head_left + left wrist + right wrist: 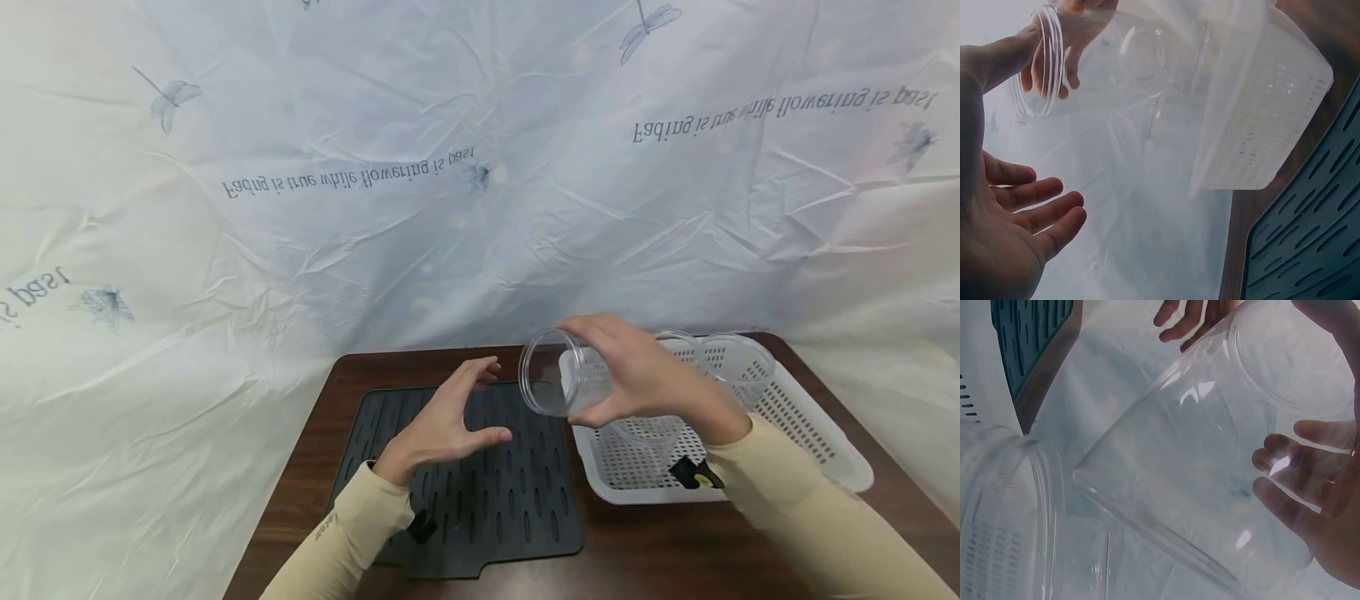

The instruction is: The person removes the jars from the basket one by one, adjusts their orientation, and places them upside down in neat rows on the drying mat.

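Note:
My right hand (648, 371) grips a clear, wide-mouthed jar (553, 375) from its side, with fingers above and thumb below. The jar is tilted onto its side over the mat and the basket's left edge, its round mouth turned left. Facing that mouth, my left hand (450, 421) is held with fingers spread and thumb apart, holding nothing. In the left wrist view, its thumb overlaps the jar's ringed rim (1054, 62). Through the clear wall in the right wrist view, the right fingers (1291, 506) show curled around the jar (1166, 456).
At right, a white perforated basket (592, 471) holds more clear jars (738, 362). A dark slotted drying mat (487, 533) lies on the brown wooden table (637, 558), left of the basket. White printed sheeting (450, 233) hangs behind the table and at its sides.

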`<act>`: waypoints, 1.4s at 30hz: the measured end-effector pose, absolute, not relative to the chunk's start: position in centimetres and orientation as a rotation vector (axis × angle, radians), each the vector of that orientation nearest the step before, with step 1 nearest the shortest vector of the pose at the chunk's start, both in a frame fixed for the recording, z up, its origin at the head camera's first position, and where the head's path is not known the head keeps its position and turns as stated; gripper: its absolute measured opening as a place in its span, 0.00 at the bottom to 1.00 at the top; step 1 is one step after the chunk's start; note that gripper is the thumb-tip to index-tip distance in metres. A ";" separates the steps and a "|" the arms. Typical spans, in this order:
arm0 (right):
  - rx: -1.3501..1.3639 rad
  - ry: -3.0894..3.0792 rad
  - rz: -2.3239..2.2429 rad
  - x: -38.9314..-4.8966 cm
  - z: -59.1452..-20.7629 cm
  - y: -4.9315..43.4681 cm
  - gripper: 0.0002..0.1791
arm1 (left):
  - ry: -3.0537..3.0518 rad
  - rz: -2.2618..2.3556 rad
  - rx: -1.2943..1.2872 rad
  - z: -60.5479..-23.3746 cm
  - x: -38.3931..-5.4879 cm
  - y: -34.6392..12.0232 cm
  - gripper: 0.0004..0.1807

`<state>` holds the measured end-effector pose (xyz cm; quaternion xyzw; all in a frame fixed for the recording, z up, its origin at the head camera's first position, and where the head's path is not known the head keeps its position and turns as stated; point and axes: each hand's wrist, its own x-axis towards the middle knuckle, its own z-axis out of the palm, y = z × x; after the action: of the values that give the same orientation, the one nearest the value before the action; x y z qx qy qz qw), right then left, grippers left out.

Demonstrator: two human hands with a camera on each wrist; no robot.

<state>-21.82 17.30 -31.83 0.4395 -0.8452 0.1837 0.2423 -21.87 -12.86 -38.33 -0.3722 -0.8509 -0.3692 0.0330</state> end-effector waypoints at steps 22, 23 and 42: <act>1.209 -2.266 0.315 -21.6 -32.4 14.7 0.59 | -2.514 -1.347 -1.207 -37.6 -21.8 -11.9 0.45; 1.214 -2.260 0.313 -21.6 -32.4 14.6 0.59 | -2.514 -1.352 -1.205 -37.6 -21.8 -11.9 0.45; 1.231 -2.268 0.178 -21.5 -33.1 13.2 0.59 | -2.512 -1.383 -1.215 -37.6 -21.7 -11.5 0.46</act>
<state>-21.51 13.16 -33.11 0.4577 -0.8433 0.0663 0.2738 -21.66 -11.53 -37.55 -0.3902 -0.8064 -0.4441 0.0136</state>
